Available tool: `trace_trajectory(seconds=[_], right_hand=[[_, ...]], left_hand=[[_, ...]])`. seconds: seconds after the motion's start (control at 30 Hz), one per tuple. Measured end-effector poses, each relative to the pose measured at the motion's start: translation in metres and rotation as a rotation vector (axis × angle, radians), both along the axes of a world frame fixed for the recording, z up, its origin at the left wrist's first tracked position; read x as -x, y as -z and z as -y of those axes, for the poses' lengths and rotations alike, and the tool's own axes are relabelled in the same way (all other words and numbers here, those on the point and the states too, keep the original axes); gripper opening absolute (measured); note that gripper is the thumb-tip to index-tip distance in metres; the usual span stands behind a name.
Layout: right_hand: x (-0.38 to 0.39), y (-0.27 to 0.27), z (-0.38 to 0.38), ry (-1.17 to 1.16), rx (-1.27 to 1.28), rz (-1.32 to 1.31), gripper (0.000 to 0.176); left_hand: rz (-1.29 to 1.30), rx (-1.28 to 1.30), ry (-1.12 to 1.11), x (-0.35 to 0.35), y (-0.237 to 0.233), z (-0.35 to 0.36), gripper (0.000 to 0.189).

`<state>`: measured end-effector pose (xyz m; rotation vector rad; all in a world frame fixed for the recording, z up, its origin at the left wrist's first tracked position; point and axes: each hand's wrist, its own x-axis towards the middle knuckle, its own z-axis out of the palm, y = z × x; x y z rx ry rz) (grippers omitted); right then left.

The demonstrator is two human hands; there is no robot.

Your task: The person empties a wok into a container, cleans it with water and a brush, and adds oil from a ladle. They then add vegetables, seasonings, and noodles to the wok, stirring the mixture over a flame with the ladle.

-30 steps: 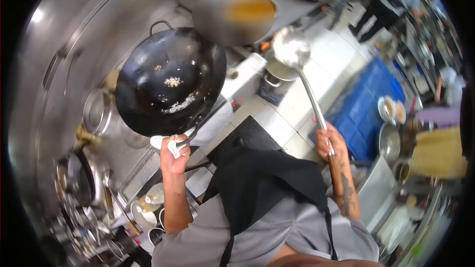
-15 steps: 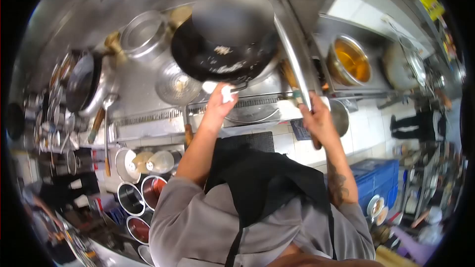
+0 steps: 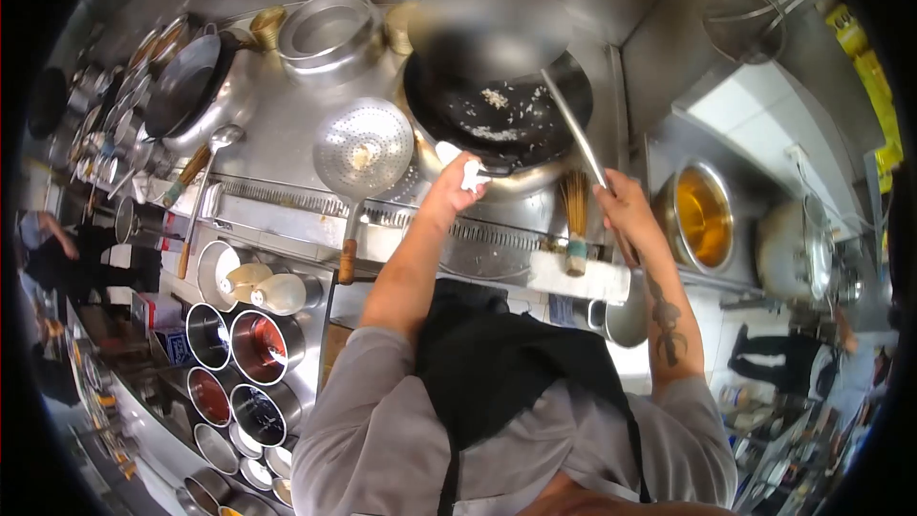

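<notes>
A black wok (image 3: 506, 155) sits on the steel range, with white, rice-like bits (image 3: 495, 98) scattered in it. My left hand (image 3: 457, 186) is closed round a folded white cloth (image 3: 472, 175) at the wok's near loop handle. In my right hand (image 3: 626, 205) is a long-handled ladle (image 3: 573, 124), its wooden end below my fist. The shaft slants up and left over the wok. A blurred grey patch covers the wok's far side and the ladle's head. Left of the wok lies a perforated skimmer (image 3: 363, 148) with a wooden handle.
A bamboo brush (image 3: 575, 220) and a white cloth (image 3: 578, 277) lie at the range's front edge. To the right stands a pot of amber liquid (image 3: 704, 215). Lower left are several steel pots, one with red sauce (image 3: 260, 344). A second wok (image 3: 191, 86) is farther left.
The ladle's head, earlier visible beyond the wok with white bits in it, is now hidden. My right hand sits slightly higher, and the whole view has shifted.
</notes>
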<state>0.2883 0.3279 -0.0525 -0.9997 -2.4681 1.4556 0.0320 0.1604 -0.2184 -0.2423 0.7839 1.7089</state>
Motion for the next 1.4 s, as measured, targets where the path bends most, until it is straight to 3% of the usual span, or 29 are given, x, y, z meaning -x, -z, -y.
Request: trace_trajectory(seconds=[0.1, 0.13, 0.17, 0.33, 0.4, 0.47, 0.5, 0.53, 0.6, 0.7, 0.73, 0.8, 0.9, 1.0, 1.07, 1.13, 1.17, 1.27, 1.3, 1.4], right_hand=[[0.049, -0.01, -0.003, -0.028, 0.288, -0.266, 0.022], [0.072, -0.013, -0.005, -0.048, 0.266, -0.267, 0.019], [0.096, -0.015, -0.006, -0.071, 0.245, -0.264, 0.016], [0.258, -0.031, -0.016, -0.117, 0.284, -0.201, 0.005], [0.327, -0.025, -0.005, -0.085, 0.107, -0.124, 0.008], [0.392, 0.024, -0.023, -0.141, 0.117, -0.237, 0.018], [0.407, 0.019, -0.013, -0.234, 0.101, -0.149, 0.026], [0.462, 0.102, -0.078, -0.385, 0.415, -0.347, 0.023], [0.458, 0.028, -0.008, -0.281, 0.285, -0.073, 0.025], [0.48, 0.056, -0.025, -0.38, 0.909, -0.383, 0.014], [0.499, 0.064, -0.043, -0.307, 1.067, -0.427, 0.012], [0.537, 0.083, -0.069, -0.083, 1.35, -0.464, 0.009], [0.531, 0.063, -0.055, -0.138, 1.127, -0.417, 0.008], [0.509, 0.045, -0.064, -0.017, 1.209, -0.397, 0.011], [0.481, 0.036, -0.065, -0.337, 0.844, -0.288, 0.005], [0.472, 0.044, -0.083, -0.217, 0.503, -0.132, 0.004], [0.473, 0.061, -0.119, -0.294, 0.376, -0.094, 0.021], [0.426, 0.057, -0.118, -0.278, -0.013, -0.08, 0.022], [0.392, -0.003, -0.037, -0.215, -0.001, 0.068, 0.011], [0.395, 0.023, -0.104, -0.251, -0.079, -0.071, 0.013]], left_hand=[[-0.037, 0.005, 0.029, 0.0, 0.019, -0.013, 0.016], [-0.031, -0.014, 0.047, -0.006, 0.005, -0.012, 0.018], [-0.087, 0.144, -0.012, -0.014, -0.008, -0.011, 0.021], [-0.341, 0.276, -0.158, -0.038, -0.019, 0.041, 0.033], [-0.521, 0.299, -0.049, -0.041, -0.019, 0.088, 0.032], [-0.947, 0.388, -0.117, -0.04, -0.021, 0.129, 0.052], [-0.937, 0.406, -0.16, -0.041, 0.009, 0.143, 0.064], [-0.926, 0.426, -0.205, -0.042, 0.041, 0.155, 0.077], [-1.153, 0.54, -0.296, -0.045, 0.057, 0.182, 0.092], [-0.919, 0.581, -0.207, -0.047, 0.035, 0.217, 0.09], [-1.008, 0.696, -0.222, -0.047, 0.064, 0.212, 0.09], [-0.973, 0.733, -0.256, -0.046, 0.075, 0.208, 0.08], [-1.041, 0.827, -0.112, -0.041, 0.056, 0.21, 0.075], [-1.172, 0.978, -0.011, -0.046, 0.067, 0.203, 0.064], [-1.222, 1.046, 0.046, -0.05, 0.05, 0.202, 0.068], [-1.294, 1.116, 0.088, -0.05, 0.044, 0.202, 0.073], [-1.342, 1.147, 0.101, -0.048, 0.046, 0.201, 0.075], [-1.458, 1.213, 0.204, -0.043, 0.04, 0.199, 0.084], [-1.47, 1.219, 0.258, -0.041, 0.038, 0.198, 0.085], [-1.545, 1.249, 0.35, -0.034, 0.036, 0.198, 0.084]])
